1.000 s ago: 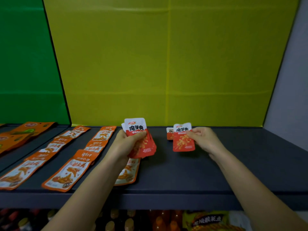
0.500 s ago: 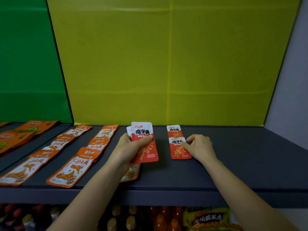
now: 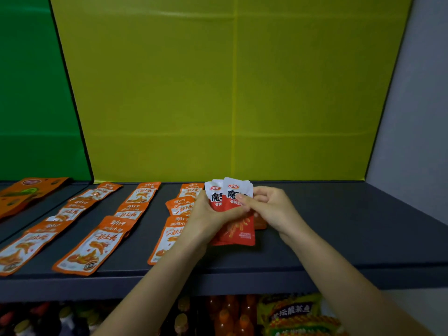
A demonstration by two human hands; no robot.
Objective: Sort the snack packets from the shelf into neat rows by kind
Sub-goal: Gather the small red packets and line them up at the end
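My left hand [image 3: 206, 220] holds a fanned stack of red-and-white snack packets [image 3: 238, 229] upright above the dark shelf [image 3: 339, 238]. My right hand [image 3: 271, 208] pinches the top edge of the front packet in that stack. A bit of another red packet [image 3: 261, 221] lies on the shelf behind the stack, mostly hidden by my hands. Orange packets lie flat in three rows: a left row [image 3: 70, 212], a middle row [image 3: 97, 243] and a third row [image 3: 179, 204] partly under my left wrist.
More orange packs [image 3: 26, 192] lie on the neighbouring shelf section at far left. Yellow and green panels back the shelf; a grey wall stands to the right. Below the shelf edge are bottles [image 3: 225, 316] and a yellow bag [image 3: 291, 311].
My right hand left the red packet it laid on the shelf and came left to the stack in my left hand. The view shifted right and the stack rose slightly.
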